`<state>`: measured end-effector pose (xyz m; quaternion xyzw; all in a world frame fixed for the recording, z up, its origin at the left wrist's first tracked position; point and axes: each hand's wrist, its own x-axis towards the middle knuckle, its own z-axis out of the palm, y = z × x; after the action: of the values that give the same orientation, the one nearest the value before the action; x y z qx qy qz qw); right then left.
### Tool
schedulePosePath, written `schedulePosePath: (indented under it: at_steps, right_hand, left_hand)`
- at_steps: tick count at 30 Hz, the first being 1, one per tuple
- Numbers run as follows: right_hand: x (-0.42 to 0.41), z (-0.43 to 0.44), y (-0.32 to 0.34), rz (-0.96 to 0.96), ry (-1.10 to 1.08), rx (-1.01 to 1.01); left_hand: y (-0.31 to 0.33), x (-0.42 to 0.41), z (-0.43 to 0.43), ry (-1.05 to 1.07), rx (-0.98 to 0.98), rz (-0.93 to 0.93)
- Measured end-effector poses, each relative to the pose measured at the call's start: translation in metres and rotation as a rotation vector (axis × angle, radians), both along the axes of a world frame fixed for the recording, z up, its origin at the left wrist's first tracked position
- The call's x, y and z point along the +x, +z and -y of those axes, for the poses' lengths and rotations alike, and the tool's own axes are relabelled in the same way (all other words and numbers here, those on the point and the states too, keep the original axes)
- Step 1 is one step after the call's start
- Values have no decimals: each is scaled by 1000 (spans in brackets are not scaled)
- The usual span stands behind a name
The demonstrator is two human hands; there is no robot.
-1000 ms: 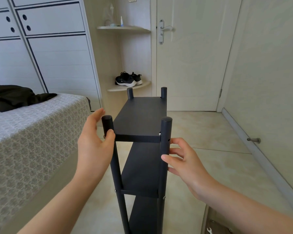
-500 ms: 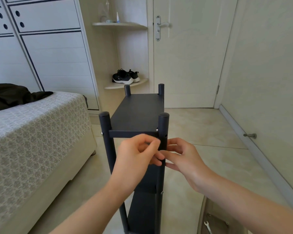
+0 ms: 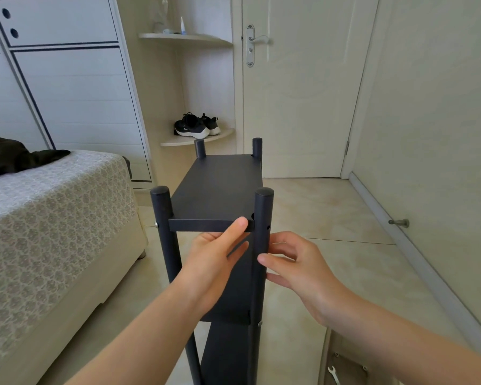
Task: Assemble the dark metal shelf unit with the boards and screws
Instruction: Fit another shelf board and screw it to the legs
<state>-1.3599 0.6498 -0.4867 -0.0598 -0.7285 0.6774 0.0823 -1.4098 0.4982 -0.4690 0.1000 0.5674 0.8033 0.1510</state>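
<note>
The dark metal shelf unit (image 3: 220, 187) stands upright on the floor in front of me, with its top board and lower boards seated between four round posts. My left hand (image 3: 214, 262) reaches up from below with straight fingers, and its index fingertip touches the top board's front edge next to the near-right post (image 3: 263, 215). My right hand (image 3: 292, 262) is at that post just under the top board, fingers loosely curled, thumb tip against the post. An empty screw hole (image 3: 268, 227) shows in this post. A silver screw head (image 3: 156, 225) sits in the near-left post.
A bed (image 3: 53, 218) stands close on the left and a wall close on the right with a door stop (image 3: 399, 223). The door (image 3: 297, 93) and a corner shelf with black shoes (image 3: 196, 126) lie beyond. A small wrench (image 3: 332, 373) lies on the floor at bottom right.
My left hand left the near-left post, met my right hand at the near-right post, then stretched its fingers up to the top board's edge. My right hand stayed by that post.
</note>
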Motion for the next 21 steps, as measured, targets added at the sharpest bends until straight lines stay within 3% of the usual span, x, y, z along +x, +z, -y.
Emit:
schedulePosePath:
  at_steps: [13,21]
  right_hand:
    - [2,1,3,-24,24,47]
    - [0,-6,5,20,48,0]
  left_hand:
    - [2,0,2,-59,61,-57]
    - [3,-4,6,-177,-12,-103]
